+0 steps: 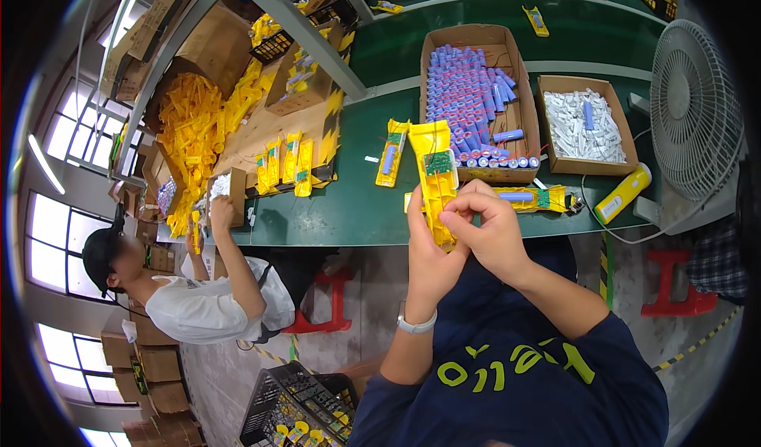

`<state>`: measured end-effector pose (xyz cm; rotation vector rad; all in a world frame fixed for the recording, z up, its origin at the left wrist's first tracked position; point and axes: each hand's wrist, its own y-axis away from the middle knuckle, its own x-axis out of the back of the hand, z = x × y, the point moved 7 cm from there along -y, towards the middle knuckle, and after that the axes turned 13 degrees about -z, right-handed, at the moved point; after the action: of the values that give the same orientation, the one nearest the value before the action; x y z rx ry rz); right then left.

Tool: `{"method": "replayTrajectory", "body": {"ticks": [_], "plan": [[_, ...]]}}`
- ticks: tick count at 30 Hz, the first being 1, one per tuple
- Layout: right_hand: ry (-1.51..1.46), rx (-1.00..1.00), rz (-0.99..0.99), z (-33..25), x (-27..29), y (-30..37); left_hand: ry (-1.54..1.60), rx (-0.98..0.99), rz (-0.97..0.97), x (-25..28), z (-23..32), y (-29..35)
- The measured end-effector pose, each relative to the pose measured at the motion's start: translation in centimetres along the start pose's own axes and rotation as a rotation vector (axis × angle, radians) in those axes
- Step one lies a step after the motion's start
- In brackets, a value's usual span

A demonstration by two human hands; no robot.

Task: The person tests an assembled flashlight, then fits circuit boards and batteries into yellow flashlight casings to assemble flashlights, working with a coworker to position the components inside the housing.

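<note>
Yellow casing: held above the table's near edge, green board inside.
Left hand: fingers wrapped around the casing.
Right hand: thumb and forefinger pinched together at its lower part; anything between is hidden.
Large carton: blue-violet cells.
Small carton: white pieces, one cell on top.
Green table: surface extends leftward.
Right side: yellow cylinder, then fan.

Cells lie in a carton beyond the hands.
</note>
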<state>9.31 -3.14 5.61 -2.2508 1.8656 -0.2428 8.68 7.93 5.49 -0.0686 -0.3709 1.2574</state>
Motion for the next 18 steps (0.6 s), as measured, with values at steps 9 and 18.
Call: {"method": "replayTrajectory", "body": {"ticks": [9,18], "plan": [[0.16,0.045,0.019,-1.1,1.3,-0.1,0.182,-0.001,-0.153,-1.6,-2.1,-0.1],[0.332,-0.032,0.024,0.6,1.9,-0.3,0.204,-0.017,-0.145,-1.7,-2.7,0.1]]}}
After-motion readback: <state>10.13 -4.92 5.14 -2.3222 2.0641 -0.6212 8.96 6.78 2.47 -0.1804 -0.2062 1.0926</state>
